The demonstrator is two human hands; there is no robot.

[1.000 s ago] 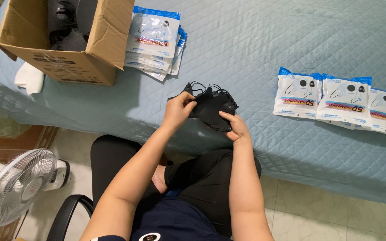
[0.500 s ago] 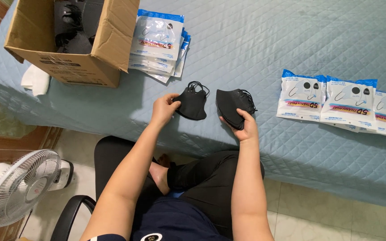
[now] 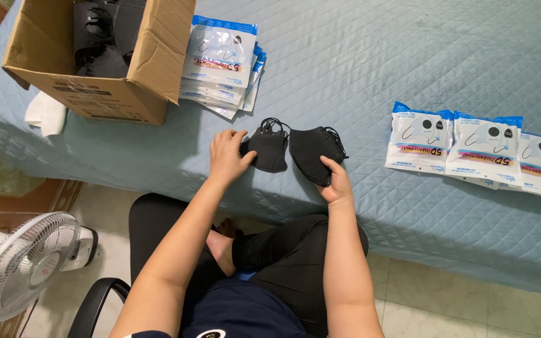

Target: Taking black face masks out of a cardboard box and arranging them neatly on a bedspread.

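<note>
two black masks held over blue quilt (image 3: 377, 69), edges nearly touching. left hand (image 3: 225, 156) pinches left mask (image 3: 269, 149), thumb on top, forearm angled up-right. right hand (image 3: 336, 183) grips right mask (image 3: 313, 151) from below, fingers curled, forearm near vertical.

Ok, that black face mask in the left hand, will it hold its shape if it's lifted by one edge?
Probably only partly. The black face mask looks like thin folded fabric, so it likely sags. Its thin ear loops sprawl loose above it and may snag. It seems very light: the left hand holds it by its fingertips alone.
</note>
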